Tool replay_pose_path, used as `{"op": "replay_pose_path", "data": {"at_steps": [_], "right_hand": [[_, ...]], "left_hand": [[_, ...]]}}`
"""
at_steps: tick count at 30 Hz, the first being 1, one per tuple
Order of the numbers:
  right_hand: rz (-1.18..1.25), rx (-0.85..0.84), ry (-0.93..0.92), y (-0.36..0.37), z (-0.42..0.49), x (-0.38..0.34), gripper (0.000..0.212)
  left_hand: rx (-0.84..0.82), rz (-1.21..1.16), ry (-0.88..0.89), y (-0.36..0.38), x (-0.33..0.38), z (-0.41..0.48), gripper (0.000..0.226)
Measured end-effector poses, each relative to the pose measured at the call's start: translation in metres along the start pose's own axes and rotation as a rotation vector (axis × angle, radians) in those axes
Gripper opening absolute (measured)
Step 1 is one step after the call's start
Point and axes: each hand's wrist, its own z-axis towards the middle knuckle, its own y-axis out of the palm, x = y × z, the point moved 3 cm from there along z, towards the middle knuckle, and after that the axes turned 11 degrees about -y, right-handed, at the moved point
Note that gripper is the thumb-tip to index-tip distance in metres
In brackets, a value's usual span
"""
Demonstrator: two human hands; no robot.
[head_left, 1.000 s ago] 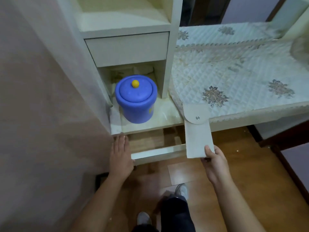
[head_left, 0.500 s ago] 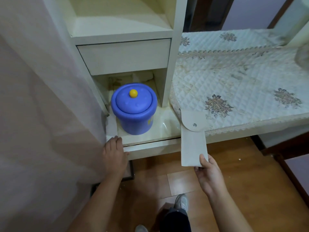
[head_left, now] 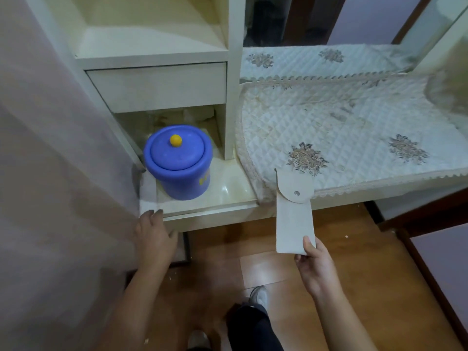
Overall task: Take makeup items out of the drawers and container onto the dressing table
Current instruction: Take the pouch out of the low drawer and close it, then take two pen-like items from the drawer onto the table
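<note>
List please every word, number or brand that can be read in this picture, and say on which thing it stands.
No text can be read.
Blue lidded container: a yellow mark low on its side, too blurred and cut off to read.
Beige snap pouch in the right hand: plain, no print.
Quilted table cover: floral motifs only.

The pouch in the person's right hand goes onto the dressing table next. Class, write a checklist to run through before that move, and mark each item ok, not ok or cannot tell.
1. Pouch held firmly: ok, the right hand pinches its lower end.
2. Pouch flap snapped closed: ok.
3. Free space on the quilted cover of the dressing table: ok, the near part is bare.
4. Bottom drawer pushed in: ok, the left hand is at its front.
5. Blue container out of the path: ok, it stands in the cubby to the left, lid on.
6. What the pouch holds: cannot tell.
</note>
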Motion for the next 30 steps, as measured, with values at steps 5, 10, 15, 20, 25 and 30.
{"op": "replay_pose_path", "data": {"at_steps": [5,10,15,20,25,30], "right_hand": [[-0.077,0.113,-0.041,-0.033,0.021,-0.046,0.019],[-0.192,0.176,-0.085,-0.044,0.073,-0.094,0.012],[-0.242,0.142,-0.131,-0.022,0.136,-0.126,0.022],[-0.272,0.097,-0.114,0.01,0.187,-0.13,0.033],[-0.355,0.129,-0.098,0.021,0.215,-0.123,0.032],[-0.442,0.147,-0.109,-0.009,0.186,-0.138,0.047]], "left_hand": [[-0.051,-0.248,0.127,-0.014,0.043,-0.076,0.031],[-0.331,-0.27,0.258,0.007,0.113,-0.089,0.04],[-0.334,-0.191,0.283,0.025,0.161,-0.076,0.032],[-0.318,-0.164,0.243,0.029,0.178,-0.07,0.029],[-0.329,-0.107,0.267,0.034,0.196,-0.056,0.038],[-0.402,0.048,0.442,0.051,0.227,-0.039,0.059]]}}
